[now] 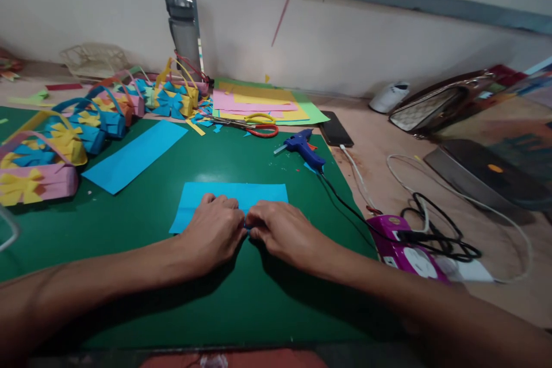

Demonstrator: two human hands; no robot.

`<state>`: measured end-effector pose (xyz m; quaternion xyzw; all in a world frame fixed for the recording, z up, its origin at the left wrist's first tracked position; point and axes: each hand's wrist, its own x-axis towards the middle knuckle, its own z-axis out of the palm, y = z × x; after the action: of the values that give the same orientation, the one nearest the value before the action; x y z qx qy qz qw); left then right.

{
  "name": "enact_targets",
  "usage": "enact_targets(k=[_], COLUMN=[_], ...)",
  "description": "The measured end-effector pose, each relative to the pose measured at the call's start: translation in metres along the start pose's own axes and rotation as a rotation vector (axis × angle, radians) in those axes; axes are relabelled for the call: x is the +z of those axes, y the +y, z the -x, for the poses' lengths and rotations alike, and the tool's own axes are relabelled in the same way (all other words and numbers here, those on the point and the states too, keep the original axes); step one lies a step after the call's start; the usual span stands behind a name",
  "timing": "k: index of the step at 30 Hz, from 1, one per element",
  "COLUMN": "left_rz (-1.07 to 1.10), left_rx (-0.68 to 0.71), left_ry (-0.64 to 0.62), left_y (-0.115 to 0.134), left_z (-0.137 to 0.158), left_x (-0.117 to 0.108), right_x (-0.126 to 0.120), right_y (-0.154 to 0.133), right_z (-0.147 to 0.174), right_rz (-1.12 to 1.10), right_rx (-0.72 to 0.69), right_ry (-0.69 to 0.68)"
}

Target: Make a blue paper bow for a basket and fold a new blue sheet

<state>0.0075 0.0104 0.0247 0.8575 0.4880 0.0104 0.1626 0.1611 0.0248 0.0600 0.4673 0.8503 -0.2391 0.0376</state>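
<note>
A sheet of blue paper (233, 189) lies on the green mat (207, 310) in front of me. My left hand (218, 229) is closed on its near edge with the fingers curled. Close beside it, my right hand (280, 227) pinches the same near edge, and the two sets of fingertips almost meet at the middle. My hands cover most of the near edge, so any fold there is hidden. Another blue paper strip (135, 155) rests flat to the left.
Several small paper baskets (41, 184) with bows stand at left. Coloured sheets (259, 100) and scissors (261, 126) lie at the back. A blue glue gun (305, 148) trails its cord to a purple extension box (405, 247). Beyond are a phone (337, 128) and a bag (435, 104).
</note>
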Motion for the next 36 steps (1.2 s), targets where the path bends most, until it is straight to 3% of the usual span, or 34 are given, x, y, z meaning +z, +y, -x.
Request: enact_targets(k=[5,15,21,36], left_rz=[0.050,0.289,0.299,0.272], left_rx=[0.001,-0.041,-0.089,-0.174], left_ry=[0.026,0.234,0.209,0.190], left_y=[-0.014,-0.062,-0.069,-0.077], left_z=[0.010,0.056,0.056,0.061], left_x=[0.001,0.006,0.002,-0.006], right_x=[0.013,0.022,0.027,0.037], right_y=[0.006,0.011,0.015,0.025], right_z=[-0.008,-0.006,-0.008,-0.009], right_rz=[0.079,-0.035,0.031,0.097], right_rx=[0.004,0.006,-0.018,-0.225], right_ry=[0.037,0.124,0.164,0.359])
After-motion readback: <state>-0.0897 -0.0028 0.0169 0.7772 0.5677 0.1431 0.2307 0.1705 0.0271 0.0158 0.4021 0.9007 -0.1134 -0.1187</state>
